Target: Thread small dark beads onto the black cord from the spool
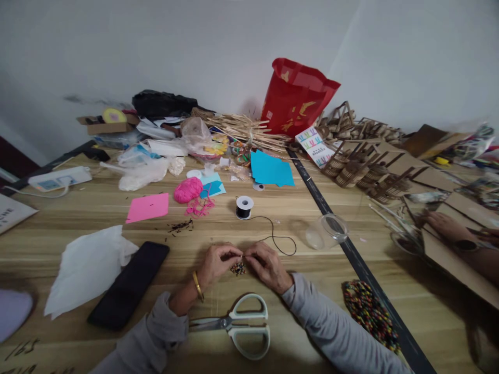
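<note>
My left hand (219, 264), with a gold bangle at the wrist, is closed in a pinch. Whatever its fingertips hold is too small to make out. My right hand (268, 265) pinches the end of a thin black cord (274, 236), and the fingertips of both hands meet. That cord loops across the table from a white-rimmed spool (244, 206) standing just beyond. Below the fingertips lies a small pile of mixed-colour beads (237, 268). Scissors with pale handles (249, 314) lie nearer to me, blades pointing left.
A black phone (128, 285) and white tissue (88, 267) lie left; pink yarn (188, 189) sits farther back. To the right are a clear jar (331, 228) and strung beads (368, 314). Another person's hand (448, 227) is by a cardboard box (460, 265). A red bag (298, 98) stands behind.
</note>
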A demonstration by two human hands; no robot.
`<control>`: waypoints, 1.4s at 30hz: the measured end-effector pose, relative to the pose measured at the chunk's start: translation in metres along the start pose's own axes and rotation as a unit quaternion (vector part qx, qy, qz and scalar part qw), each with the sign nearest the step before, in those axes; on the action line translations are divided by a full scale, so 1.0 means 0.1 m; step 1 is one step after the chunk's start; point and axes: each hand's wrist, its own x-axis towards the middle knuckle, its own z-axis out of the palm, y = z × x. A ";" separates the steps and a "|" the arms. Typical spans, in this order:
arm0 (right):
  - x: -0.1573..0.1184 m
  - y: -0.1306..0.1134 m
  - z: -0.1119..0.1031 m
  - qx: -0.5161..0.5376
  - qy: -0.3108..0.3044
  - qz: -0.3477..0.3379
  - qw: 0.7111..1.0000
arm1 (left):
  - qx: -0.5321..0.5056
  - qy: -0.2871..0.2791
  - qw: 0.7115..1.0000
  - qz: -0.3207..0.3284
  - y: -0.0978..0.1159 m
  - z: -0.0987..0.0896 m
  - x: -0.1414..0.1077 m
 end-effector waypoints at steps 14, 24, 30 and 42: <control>0.00 0.00 0.01 0.011 -0.003 0.003 1.000 | -0.087 0.000 0.994 -0.068 -0.02 0.06 0.01; 0.03 0.02 0.01 0.003 -0.018 -0.015 1.000 | -0.055 -0.013 0.998 -0.024 0.08 0.01 0.04; 0.03 0.02 -0.01 -0.038 -0.010 -0.014 0.999 | -0.063 0.001 0.998 -0.030 0.04 0.00 0.04; 0.01 0.03 -0.01 -0.065 -0.025 -0.024 0.997 | -0.093 -0.004 0.995 -0.044 -0.03 0.02 0.01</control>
